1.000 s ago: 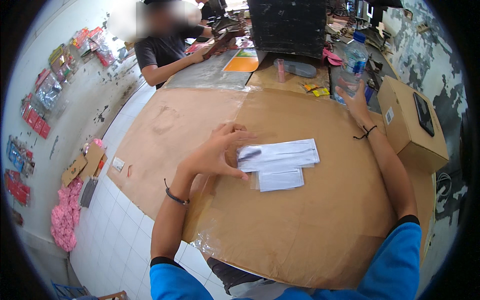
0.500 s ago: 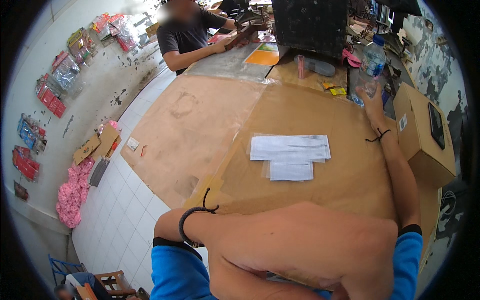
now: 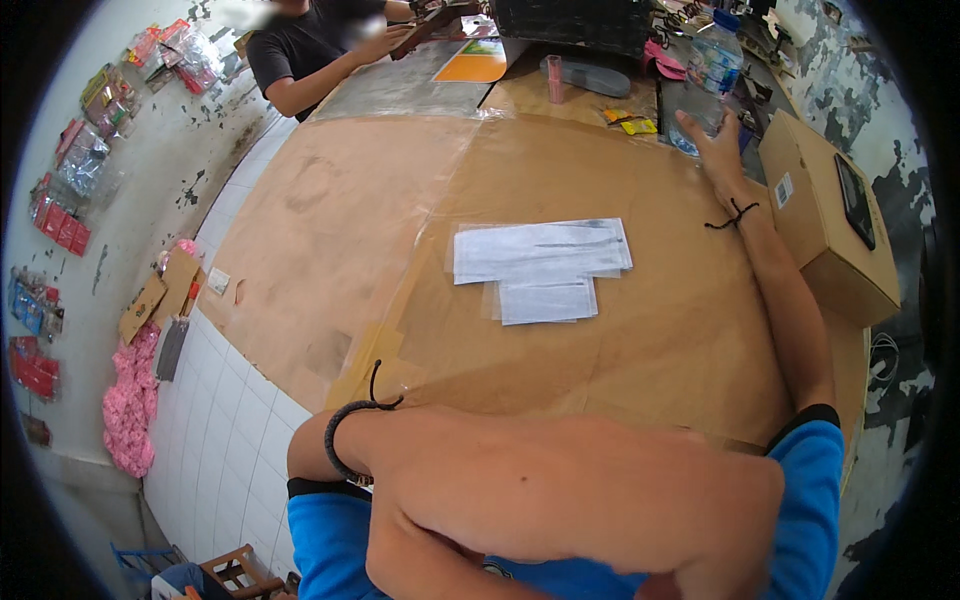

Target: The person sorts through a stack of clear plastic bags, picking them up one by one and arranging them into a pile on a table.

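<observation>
Item: right hand [image 3: 716, 142], at 1 o'clock. Reaching out at full arm's length, fingers spread and loose, pinching nothing; fingertips lying at the foot of the clear water bottle [image 3: 712, 70], whether touching or just short impossible to tell. Dark cord showing around the wrist.

Item: left hand. Not showing; only the left forearm [image 3: 560, 490], raised close to the lens and crossing the view at 6 o'clock, black band at the wrist. Spread or closed: cannot tell.

Item: water bottle. Standing upright with a blue cap at 1 o'clock, at the far edge of the surface [image 3: 330, 220], which is lying under brown paper and clear film.

Item: white papers [image 3: 540, 265], lying flat in a clear sleeve at centre, well apart from both hands.

Item: cardboard box [image 3: 815, 215], sitting at 3 o'clock just beside the right forearm, carrying a dark flat device [image 3: 857, 200] on top.

Item: yellow packets [image 3: 632, 122] and a pink tube [image 3: 554, 78], lying at 12 o'clock near the bottle.

Item: another person [image 3: 300, 60], working at 11 o'clock with their own hands at a further bench.

Step in hand, judging by posture: reaching for the bottle, not yet gripping. Next move calling for closing the fingers around the bottle's lower body and keeping it upright.
</observation>
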Demonstrator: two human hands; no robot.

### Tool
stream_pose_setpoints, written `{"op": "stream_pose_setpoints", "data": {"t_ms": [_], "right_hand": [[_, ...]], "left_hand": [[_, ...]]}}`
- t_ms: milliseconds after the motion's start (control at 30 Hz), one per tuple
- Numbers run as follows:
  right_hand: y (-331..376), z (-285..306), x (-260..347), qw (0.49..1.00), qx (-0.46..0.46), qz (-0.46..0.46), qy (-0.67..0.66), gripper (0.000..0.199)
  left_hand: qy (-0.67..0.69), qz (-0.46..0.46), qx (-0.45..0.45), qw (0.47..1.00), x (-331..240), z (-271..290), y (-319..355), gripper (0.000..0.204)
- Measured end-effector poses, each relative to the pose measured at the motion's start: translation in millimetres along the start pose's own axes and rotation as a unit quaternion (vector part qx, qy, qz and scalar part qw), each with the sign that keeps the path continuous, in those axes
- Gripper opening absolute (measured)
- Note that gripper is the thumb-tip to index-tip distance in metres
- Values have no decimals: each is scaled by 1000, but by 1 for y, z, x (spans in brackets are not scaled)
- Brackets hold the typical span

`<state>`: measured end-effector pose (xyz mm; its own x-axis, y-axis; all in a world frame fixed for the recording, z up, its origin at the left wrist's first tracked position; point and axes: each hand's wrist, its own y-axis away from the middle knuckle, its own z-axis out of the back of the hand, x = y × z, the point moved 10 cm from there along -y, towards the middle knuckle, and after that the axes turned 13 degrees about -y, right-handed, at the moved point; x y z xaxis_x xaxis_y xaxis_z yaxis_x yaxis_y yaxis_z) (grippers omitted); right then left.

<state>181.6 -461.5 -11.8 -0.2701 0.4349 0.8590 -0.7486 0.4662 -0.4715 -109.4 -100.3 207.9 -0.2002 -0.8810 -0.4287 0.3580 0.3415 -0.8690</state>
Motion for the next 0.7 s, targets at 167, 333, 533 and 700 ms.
{"op": "stream_pose_setpoints", "data": {"t_ms": [167, 333, 533, 700], "right_hand": [[-4, 1, -9, 1000, -3, -11, -23, 101], [-3, -10, -14, 993, 35, -29, -111, 105], [-6, 4, -7, 996, -16, 77, 36, 109], [7, -9, 10, 994, 0, 83, 73, 106]], "left_hand": [[-9, 13, -335, 942, 9, 12, 47, 26], [-233, 265, -223, 909, -16, 46, 90, 21], [-606, 589, -125, 519, -36, 145, 246, 62], [-633, 636, -121, 425, -52, 159, 313, 81]]}}
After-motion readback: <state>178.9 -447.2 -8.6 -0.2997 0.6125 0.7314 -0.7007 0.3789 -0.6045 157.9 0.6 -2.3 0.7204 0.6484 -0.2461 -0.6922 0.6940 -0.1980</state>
